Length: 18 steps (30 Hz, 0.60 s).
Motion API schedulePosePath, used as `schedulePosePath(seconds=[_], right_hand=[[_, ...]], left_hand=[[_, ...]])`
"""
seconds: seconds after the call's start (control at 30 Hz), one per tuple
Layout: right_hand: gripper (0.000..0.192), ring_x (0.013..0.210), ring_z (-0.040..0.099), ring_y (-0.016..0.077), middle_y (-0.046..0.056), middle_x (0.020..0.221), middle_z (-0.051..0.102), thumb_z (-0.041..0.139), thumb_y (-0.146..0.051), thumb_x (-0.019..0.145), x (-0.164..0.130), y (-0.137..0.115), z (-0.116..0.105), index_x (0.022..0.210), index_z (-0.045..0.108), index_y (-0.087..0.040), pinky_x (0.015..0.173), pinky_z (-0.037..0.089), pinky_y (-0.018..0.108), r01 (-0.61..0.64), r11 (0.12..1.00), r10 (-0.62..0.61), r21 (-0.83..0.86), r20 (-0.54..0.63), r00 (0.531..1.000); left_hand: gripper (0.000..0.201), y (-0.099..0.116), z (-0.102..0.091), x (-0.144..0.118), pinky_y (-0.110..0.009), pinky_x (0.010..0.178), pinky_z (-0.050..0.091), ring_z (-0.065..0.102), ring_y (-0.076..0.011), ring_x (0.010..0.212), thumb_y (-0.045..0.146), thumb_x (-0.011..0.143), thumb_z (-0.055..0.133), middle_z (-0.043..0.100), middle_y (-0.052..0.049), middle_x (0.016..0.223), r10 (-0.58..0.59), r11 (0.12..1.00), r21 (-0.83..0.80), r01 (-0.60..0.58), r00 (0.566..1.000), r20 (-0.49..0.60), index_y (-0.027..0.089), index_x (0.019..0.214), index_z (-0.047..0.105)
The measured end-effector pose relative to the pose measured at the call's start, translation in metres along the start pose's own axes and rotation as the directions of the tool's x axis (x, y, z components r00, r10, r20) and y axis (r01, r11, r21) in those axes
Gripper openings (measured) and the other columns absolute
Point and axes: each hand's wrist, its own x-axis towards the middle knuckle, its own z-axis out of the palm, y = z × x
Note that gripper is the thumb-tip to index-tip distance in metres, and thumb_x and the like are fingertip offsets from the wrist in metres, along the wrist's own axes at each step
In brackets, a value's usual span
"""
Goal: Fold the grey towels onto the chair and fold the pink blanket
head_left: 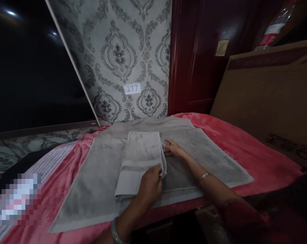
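A small grey towel (pixel 139 159), folded into a long strip, lies on top of a larger grey towel (pixel 92 183) spread flat over a pink blanket. My left hand (pixel 150 184) pinches the folded towel's right edge near its front end. My right hand (pixel 171 148) rests on the same edge farther back, fingers closed on the fold. A bangle sits on each wrist.
The pink blanket (pixel 245 145) covers a raised surface whose front edge is just below my arms. A large cardboard box (pixel 270 98) stands at the right, a dark red door (pixel 194 54) behind, patterned wallpaper with a label reading 277 (pixel 132 88).
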Motion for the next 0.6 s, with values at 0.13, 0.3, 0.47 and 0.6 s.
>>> schedulePosePath(seconds=[0.13, 0.3, 0.47, 0.6], right_hand=[[0.063, 0.064, 0.066, 0.0157, 0.007, 0.1, 0.07, 0.07, -0.036, 0.082, 0.035, -0.018, 0.014, 0.142, 0.052, -0.025, 0.062, 0.058, 0.032, -0.02, 0.998, 0.017, -0.066, -0.05, 0.999], [0.064, 0.078, 0.068, 0.0194, 0.009, 0.1, 0.072, 0.069, -0.019, 0.075, 0.064, -0.034, 0.031, 0.138, 0.056, -0.016, 0.066, 0.056, 0.028, 0.024, 0.987, -0.045, -0.156, -0.128, 0.991], [0.076, 0.096, 0.066, 0.017, 0.005, 0.109, 0.071, 0.062, -0.005, 0.068, 0.083, -0.039, 0.035, 0.142, 0.053, -0.018, 0.08, 0.053, 0.023, 0.156, 0.96, -0.198, -0.234, -0.169, 0.965], [0.072, 0.093, 0.067, 0.0166, 0.004, 0.106, 0.071, 0.058, -0.002, 0.067, 0.089, -0.026, 0.027, 0.138, 0.056, -0.015, 0.083, 0.053, 0.025, 0.163, 0.947, -0.214, -0.278, -0.166, 0.963]], left_hand=[[0.039, -0.001, 0.002, 0.0, -0.035, 0.088, 0.051, 0.066, -0.0223, 0.099, -0.002, 0.069, 0.049, 0.07, -0.006, 0.101, -0.006, 1.0, -0.009, 0.006, 0.999, -0.05, 0.022, 0.099, 0.057], [0.043, -0.003, 0.013, -0.002, -0.038, 0.086, 0.053, 0.065, -0.0247, 0.096, -0.005, 0.063, 0.047, 0.07, -0.008, 0.099, 0.057, 0.992, 0.112, -0.051, 0.997, -0.054, 0.02, 0.096, 0.059], [0.046, -0.004, 0.031, 0.002, -0.042, 0.091, 0.052, 0.064, -0.0252, 0.105, -0.005, 0.067, 0.047, 0.069, -0.011, 0.112, 0.231, 0.952, 0.243, -0.186, 0.957, -0.176, 0.02, 0.103, 0.062], [0.031, -0.002, 0.054, 0.003, -0.043, 0.088, 0.052, 0.064, -0.026, 0.104, -0.002, 0.079, 0.052, 0.069, -0.013, 0.115, 0.259, 0.917, 0.344, -0.2, 0.956, -0.136, 0.018, 0.099, 0.063]])
